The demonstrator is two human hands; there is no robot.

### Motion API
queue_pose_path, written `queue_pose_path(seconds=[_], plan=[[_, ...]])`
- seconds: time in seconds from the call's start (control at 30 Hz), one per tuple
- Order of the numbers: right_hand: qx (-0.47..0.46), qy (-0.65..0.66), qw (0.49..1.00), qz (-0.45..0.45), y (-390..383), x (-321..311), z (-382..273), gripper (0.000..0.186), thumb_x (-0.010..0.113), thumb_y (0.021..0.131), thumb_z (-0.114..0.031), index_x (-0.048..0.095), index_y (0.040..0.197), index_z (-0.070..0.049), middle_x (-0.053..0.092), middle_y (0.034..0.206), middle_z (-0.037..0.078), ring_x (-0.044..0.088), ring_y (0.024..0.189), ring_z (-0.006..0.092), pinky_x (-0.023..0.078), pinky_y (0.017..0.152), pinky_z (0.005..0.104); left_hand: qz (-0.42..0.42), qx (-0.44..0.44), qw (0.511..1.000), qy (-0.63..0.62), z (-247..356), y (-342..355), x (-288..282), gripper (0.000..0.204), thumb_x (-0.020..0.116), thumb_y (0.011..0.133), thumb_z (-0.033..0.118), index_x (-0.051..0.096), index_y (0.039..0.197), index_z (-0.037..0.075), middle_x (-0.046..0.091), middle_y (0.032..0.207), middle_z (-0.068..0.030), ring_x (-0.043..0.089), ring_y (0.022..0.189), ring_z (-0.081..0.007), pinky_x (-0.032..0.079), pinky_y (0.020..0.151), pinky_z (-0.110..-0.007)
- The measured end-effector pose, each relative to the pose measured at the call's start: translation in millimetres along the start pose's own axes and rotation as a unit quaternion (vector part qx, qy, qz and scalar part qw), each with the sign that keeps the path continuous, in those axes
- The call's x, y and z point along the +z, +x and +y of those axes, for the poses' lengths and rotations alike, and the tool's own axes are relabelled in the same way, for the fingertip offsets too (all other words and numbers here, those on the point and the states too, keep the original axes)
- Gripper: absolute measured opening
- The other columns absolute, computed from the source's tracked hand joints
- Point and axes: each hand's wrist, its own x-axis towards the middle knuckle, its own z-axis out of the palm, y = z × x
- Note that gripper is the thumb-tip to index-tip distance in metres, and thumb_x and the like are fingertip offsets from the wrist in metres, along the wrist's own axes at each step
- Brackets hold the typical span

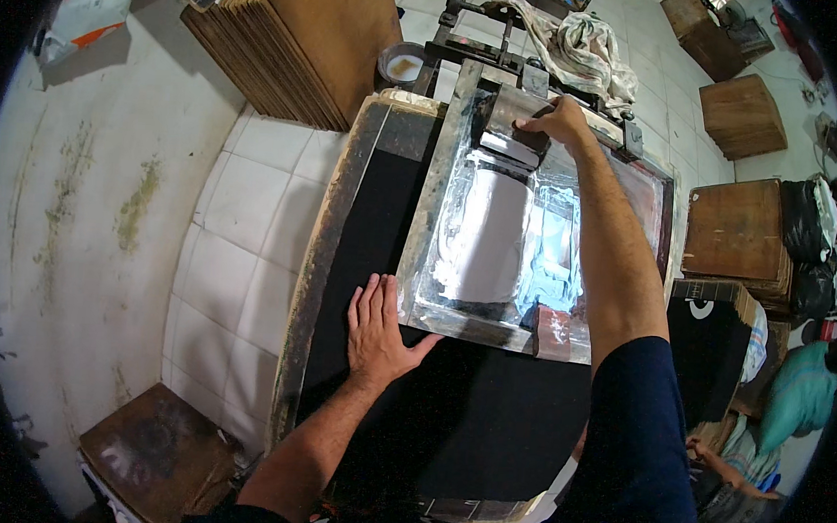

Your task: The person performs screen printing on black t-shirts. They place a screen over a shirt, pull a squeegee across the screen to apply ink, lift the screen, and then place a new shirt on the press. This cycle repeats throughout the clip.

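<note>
A metal-framed printing screen (423, 243) lies over a black cloth (457, 425) on a long board (295, 350). The screen holds a white, rounded rectangular patch (486, 232) and bluish, shiny areas. My right hand (554, 122) grips a squeegee (510, 110) at the screen's far end, above the white patch. My left hand (385, 326) rests with fingers stretched out on the black cloth and the screen's near-left corner. A reddish-brown block (553, 335) sits at the near right of the screen frame. Black clamps (631, 140) stand along the far bar.
Brown boards (288, 46) are stacked at back left beside a pail (400, 64). A crumpled cloth (581, 57) lies behind the screen. Boxes (732, 231), bags (795, 385) and another person's arm (729, 472) are at right. A stained board (158, 437) stands at lower left beside the wall.
</note>
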Motion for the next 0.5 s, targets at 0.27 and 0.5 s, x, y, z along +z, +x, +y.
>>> queue_pose_path(seconds=[0.27, 0.5], plan=[[-0.100, 0.078, 0.992, -0.010, -64.6, -13.6, -0.5, 0.061, 0.093, 0.075, -0.026, 0.067, 0.124, -0.001, 0.075, 0.113, 0.017, 0.072, 0.101, 0.0301, 0.054, 0.091, 0.0382, 0.019, 0.004, 1.000, 0.001, 0.5, -1.2, 1.4, 0.119, 0.082, 0.079, 0.062, 0.024, 0.158, -0.006, 0.037, 0.156, -0.0285, 0.030, 0.151, -0.0382, 0.018, 0.126, -0.058], [-0.196, -0.173, 0.963, 0.072, -134.3, 0.2, -19.9, 0.051, 0.088, 0.077, -0.017, 0.062, 0.120, -0.007, 0.074, 0.111, 0.014, 0.070, 0.105, 0.0355, 0.054, 0.086, 0.0449, 0.026, 0.008, 1.000, -0.001, 1.2, -0.6, -0.2, 0.119, 0.081, 0.079, 0.062, 0.024, 0.157, -0.007, 0.037, 0.155, -0.0287, 0.032, 0.150, -0.0392, 0.019, 0.126, -0.058]])
